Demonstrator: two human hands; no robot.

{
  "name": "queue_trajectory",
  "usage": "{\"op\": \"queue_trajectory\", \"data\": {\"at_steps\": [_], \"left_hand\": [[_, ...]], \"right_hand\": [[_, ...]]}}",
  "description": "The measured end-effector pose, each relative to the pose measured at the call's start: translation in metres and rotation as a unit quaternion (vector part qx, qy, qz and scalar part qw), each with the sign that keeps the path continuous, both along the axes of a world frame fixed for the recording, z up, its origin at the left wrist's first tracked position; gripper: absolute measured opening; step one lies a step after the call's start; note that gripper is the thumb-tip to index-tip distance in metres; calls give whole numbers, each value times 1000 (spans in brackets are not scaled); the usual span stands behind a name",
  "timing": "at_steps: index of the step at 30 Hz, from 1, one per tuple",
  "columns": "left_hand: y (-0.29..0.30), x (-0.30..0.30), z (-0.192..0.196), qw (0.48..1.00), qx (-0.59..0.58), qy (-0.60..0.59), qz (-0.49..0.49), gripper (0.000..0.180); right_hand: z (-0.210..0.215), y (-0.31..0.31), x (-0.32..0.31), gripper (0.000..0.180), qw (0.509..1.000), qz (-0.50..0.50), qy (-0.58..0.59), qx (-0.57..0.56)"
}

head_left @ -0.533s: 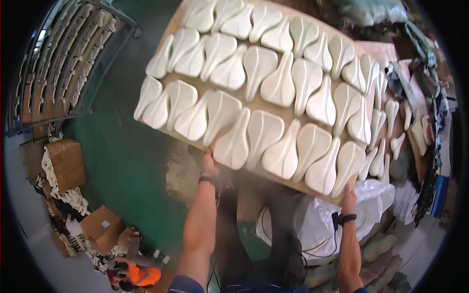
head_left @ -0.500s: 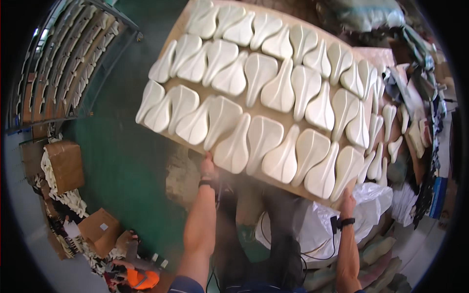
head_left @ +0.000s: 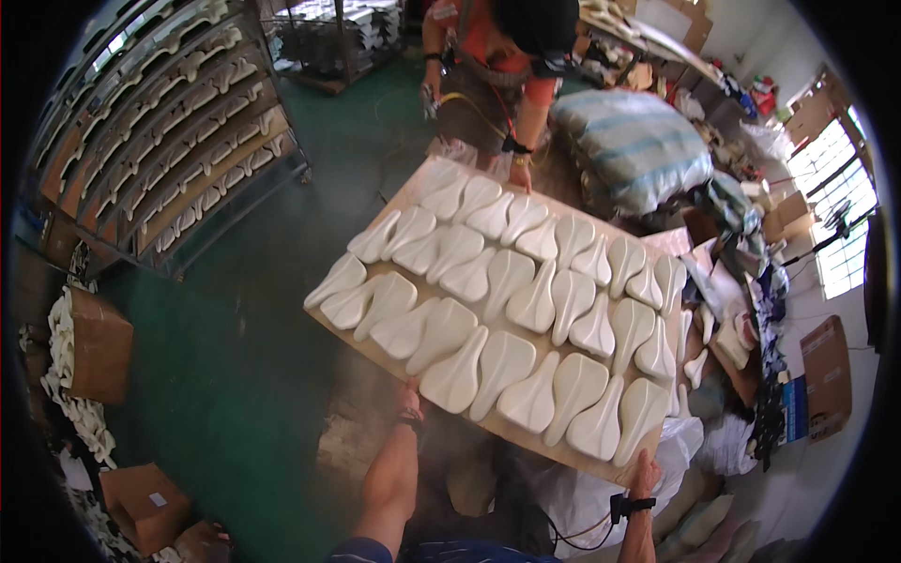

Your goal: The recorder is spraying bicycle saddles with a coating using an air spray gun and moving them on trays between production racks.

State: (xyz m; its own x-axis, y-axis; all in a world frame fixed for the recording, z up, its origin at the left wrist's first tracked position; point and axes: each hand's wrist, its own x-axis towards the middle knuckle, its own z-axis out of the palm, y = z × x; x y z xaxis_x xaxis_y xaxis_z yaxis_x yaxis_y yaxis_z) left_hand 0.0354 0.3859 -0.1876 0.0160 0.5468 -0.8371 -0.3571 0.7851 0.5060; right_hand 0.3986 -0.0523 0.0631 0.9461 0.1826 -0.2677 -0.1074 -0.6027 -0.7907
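Fingers of the left hand (head_left: 410,403) and right hand (head_left: 644,479) clamp the near edge of a flat, tan, rectangular board (head_left: 410,194) bearing rows of cream-white, saddle-shaped pieces (head_left: 527,403); at its far edge stands a co-worker in orange (head_left: 497,58).

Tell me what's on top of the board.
White saddle-shaped pieces lie in rows on the board, bare surface showing between; whatever their undersides cover cannot be seen.

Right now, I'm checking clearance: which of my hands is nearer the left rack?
Left. In view, your left hand is below and right of the rack; your right hand, farther right.
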Motion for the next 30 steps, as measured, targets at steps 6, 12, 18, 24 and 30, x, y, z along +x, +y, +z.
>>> {"op": "queue_trajectory", "data": {"at_steps": [6,12,18,24,30], "left_hand": [[44,-56,62,1000,-7,0,-14,28],[63,-81,116,999,-39,-21,-18,30],[129,-184,81,998,-5,-63,21,33],[241,-262,57,1000,3,-7,15,39],[356,-347,41,998,-3,-25,49,35]], "right_hand": [[55,37,-77,37,994,-37,-72,72],[93,61,-98,39,994,-58,-92,3],[68,173,-145,44,997,-8,-59,40],[10,288,-186,42,992,29,-49,-117],[-9,432,-264,40,999,11,17,-28]]}}
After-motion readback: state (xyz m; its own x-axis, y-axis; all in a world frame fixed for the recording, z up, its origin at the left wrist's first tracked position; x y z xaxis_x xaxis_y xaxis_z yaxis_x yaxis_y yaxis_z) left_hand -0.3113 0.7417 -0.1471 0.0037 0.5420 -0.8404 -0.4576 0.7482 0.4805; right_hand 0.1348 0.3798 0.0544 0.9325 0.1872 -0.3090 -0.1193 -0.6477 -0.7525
